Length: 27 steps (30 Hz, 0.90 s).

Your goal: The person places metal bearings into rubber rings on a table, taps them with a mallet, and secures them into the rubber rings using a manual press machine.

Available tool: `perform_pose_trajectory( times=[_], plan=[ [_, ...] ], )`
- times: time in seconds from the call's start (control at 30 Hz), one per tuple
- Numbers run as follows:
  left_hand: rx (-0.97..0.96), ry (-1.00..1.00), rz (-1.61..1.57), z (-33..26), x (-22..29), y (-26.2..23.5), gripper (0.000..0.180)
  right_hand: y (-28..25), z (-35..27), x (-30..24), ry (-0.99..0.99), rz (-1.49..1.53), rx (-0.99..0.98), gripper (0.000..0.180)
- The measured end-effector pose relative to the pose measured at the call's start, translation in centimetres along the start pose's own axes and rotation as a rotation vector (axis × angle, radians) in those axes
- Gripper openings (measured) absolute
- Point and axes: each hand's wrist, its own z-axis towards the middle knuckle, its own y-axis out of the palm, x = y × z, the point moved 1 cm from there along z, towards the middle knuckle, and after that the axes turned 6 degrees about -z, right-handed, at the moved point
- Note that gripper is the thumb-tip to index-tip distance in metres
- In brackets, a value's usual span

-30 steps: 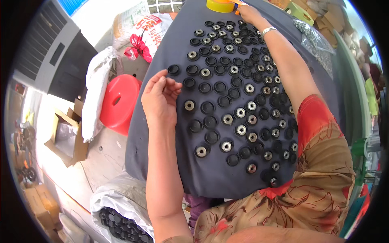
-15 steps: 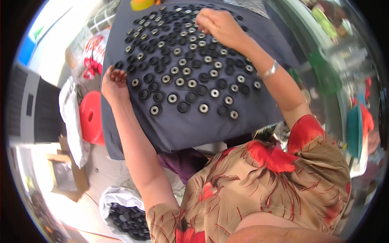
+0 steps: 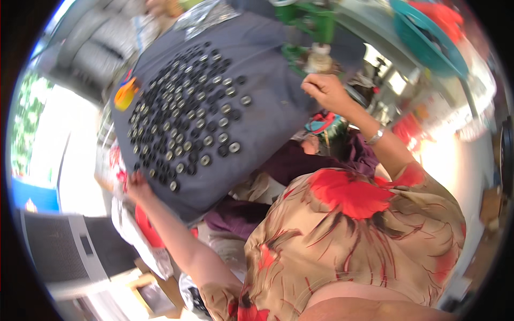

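Observation:
Many small black round parts [image 3: 187, 169] lie spread over the dark grey cloth of the table [image 3: 257, 134], several of them with a silver metal ring in the middle. My right hand [image 3: 327, 93] is above the table's right edge, away from these parts, its fingers curled closed; whatever they may hold is hidden. Close by it stand a pale bottle-like thing [image 3: 319, 58] and green containers [image 3: 316, 21]. My left hand [image 3: 138, 184] is at the table's left edge, beside the nearest black parts, its fingers smeared by motion.
A yellow-orange object [image 3: 126, 95] lies at the table's far left edge, and silver foil-like sheeting [image 3: 206, 16] at the back. On the right is a teal basin [image 3: 428, 40]. A red stool [image 3: 147, 227] and a cardboard box [image 3: 160, 291] stand at lower left.
The view has swung to the right, so the table appears farther left and turned. My right hand has left the black parts for the right edge. My left hand stays near the left edge.

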Motion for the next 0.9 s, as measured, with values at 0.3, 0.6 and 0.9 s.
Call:
perform_pose_trajectory(
  times=[0.3,0.6,0.9],
  plan=[
    [0.178,0.396,0.553,-20.5,-6.0,9.4,0.025,-5.9,-9.5,12.7,0.568,0.134,0.576,0.022],
    [0.110,0.451,0.967,-21.7,-7.6,6.2,0.029,-9.7,-9.5,7.2,0.395,-0.007,0.625,0.014],
    [-0.046,0.647,1.140,-18.9,-8.5,2.7,0.031,-24.1,-9.2,-3.1,-0.349,-0.912,1.062,0.020]
  ],
)
